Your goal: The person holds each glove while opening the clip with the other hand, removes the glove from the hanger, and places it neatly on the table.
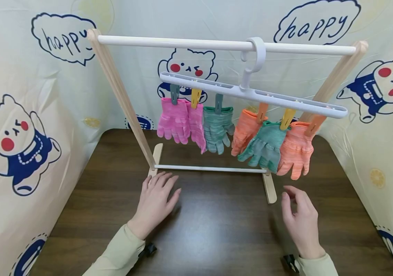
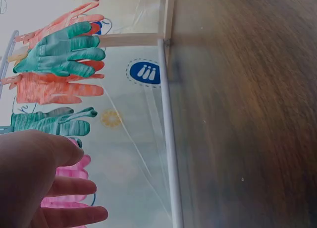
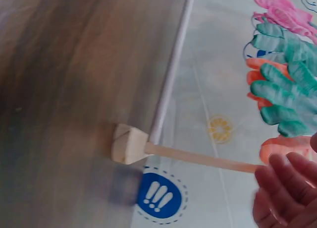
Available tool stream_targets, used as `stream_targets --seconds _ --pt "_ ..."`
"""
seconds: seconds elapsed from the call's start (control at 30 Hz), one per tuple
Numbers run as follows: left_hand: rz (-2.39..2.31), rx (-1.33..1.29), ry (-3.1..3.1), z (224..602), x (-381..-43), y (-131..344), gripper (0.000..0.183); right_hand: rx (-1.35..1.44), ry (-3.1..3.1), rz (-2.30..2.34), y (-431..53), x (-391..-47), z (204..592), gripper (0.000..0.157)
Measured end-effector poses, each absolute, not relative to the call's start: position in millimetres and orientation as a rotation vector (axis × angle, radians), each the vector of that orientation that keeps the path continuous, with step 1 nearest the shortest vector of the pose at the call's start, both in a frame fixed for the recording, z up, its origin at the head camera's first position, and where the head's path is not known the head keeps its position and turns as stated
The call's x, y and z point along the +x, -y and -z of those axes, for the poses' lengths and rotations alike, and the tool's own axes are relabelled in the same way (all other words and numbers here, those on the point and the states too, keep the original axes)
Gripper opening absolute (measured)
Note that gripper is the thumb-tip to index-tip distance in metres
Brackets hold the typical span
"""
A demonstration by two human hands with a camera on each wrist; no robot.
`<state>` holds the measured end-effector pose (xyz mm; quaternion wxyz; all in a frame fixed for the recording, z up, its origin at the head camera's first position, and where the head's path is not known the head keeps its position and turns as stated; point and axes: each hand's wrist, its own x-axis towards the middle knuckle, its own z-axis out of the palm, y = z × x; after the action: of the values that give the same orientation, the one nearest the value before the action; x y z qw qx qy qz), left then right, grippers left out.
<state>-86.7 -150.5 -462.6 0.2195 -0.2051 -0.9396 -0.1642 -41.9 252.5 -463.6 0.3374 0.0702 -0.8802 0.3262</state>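
My left hand (image 1: 155,203) reaches over the table by the rack's left foot (image 1: 157,155), its fingers spread and relaxed and holding nothing. To the right, my right hand (image 1: 301,220) is loosely bent beside the right foot (image 1: 269,188), nothing in its grasp. Between and above them a white clip hanger (image 1: 286,100) hangs tilted from the rack's top rail (image 1: 182,43). Clothespins on it hold small knit gloves: pink gloves (image 1: 173,120) at left, a green glove (image 1: 218,128) mid-way, then orange gloves (image 1: 298,145) around another green glove (image 1: 264,147) at right.
The wooden rack's posts (image 1: 120,99) lean up on both sides, joined low down by a thin white bar (image 1: 210,168). A dark wood table (image 1: 213,230) lies under everything. Printed cloth (image 1: 61,88) with cartoon bears surrounds the table at the back and sides.
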Motion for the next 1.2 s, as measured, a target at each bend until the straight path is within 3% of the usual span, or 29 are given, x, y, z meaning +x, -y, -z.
stream_targets --seconds 1.2 --pt "0.635 -0.883 2.439 408.1 -97.6 57.4 0.023 0.279 2.069 -0.920 -251.0 -37.3 383.6 0.019"
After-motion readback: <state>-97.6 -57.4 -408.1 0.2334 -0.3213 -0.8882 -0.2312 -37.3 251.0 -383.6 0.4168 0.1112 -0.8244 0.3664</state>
